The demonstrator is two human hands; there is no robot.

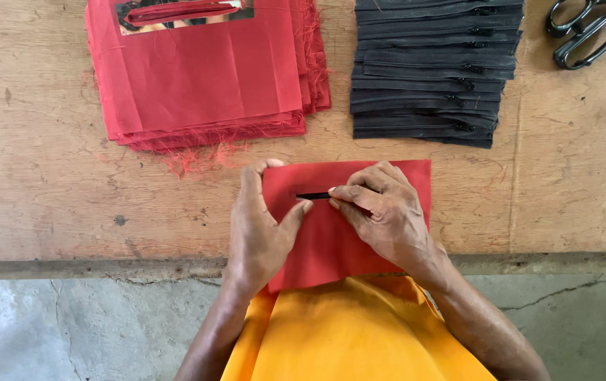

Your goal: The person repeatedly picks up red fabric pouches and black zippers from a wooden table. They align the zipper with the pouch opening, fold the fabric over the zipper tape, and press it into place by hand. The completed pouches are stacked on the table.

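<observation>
Red fabric piece (345, 233) was mid zipper-fitting: left hand (261, 226) pressed it flat, right hand (380, 212) pinched the black zipper (312, 196) at the slot, which probably needed lining up next.

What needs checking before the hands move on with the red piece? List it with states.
1. Left hand pins the red piece at its left edge: ok.
2. Right hand fingers sit at the slit: ok.
3. Dark strip shows through the slit: ok.
4. Strip centred along the whole slit: cannot tell, the right hand covers it.
5. Piece flat on the table: not ok, its near edge overhangs.
6. Zip stack and scissors lie apart from the hands: ok.
</observation>
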